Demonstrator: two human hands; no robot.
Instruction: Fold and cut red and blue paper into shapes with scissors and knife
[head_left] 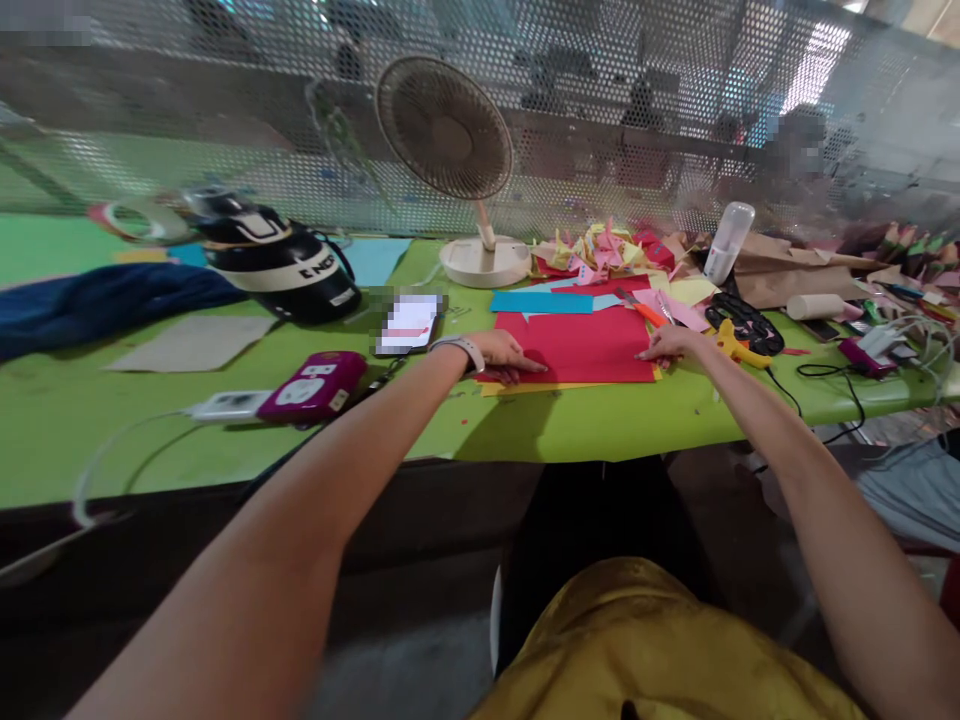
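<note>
A sheet of red paper [589,345] lies on the table with a yellow sheet [517,389] showing along its near edge. My left hand [499,352] grips the red sheet's left side, its index finger stretched over the top and the other fingers curled at the edge. At the opposite side, my right hand [667,344] pinches the lower right corner between thumb and finger. Blue paper strips [541,302] rest across the far edge. Just beyond my right hand are orange-handled scissors [649,314], and a yellow glue gun [739,348] lies to its right.
Left of the papers are a lit phone [409,324], a purple power strip [315,386] and a black bottle [281,265]. A desk fan [486,260] stands behind. Paper scraps [600,248], a clear spray bottle [729,243] and loose cables [832,380] fill the right side.
</note>
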